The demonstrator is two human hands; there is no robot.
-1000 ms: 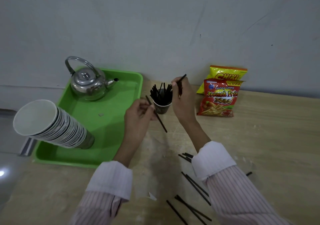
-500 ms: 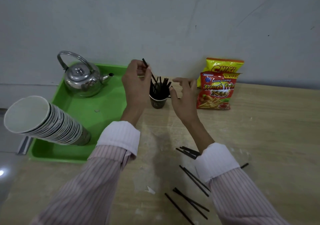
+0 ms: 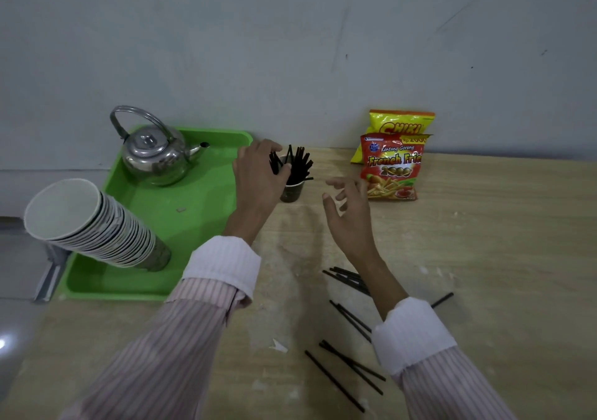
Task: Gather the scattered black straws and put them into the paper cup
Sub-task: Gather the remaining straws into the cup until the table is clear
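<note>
And here we are at the back edge of the bench (image 3: 484,242), where the paper cup (image 3: 292,191) stands upright, just beside the back right corner of the green tray (image 3: 206,212). We see it bristling with upright straws (image 3: 300,164), black, fanned out above the rim. The left hand (image 3: 258,174) is right on them: thumb and fingers curl round a few on the cup's left side, and the palm hides part of the cup wall. The right hand (image 3: 350,212) hovers above the bench between the cup and the red snack bag (image 3: 392,167), fingers spread and loosely bent, nothing in it. Toward the near edge, right of the middle, we count the loose straws (image 3: 352,364) lying flat in small crossed bunches; one bunch runs under the right forearm, and a single straw (image 3: 442,300) pokes out beyond the right sleeve (image 3: 413,332). A small white scrap (image 3: 279,345) lies near them. Behind the red bag, a yellow snack bag (image 3: 400,122) leans at the wall along the back edge. The tray fills the bench's left end: a steel kettle (image 3: 155,157) sits at its back, spout toward the cup, and a stack of paper cups (image 3: 93,225) stands at its near left corner, mouth toward us.
</note>
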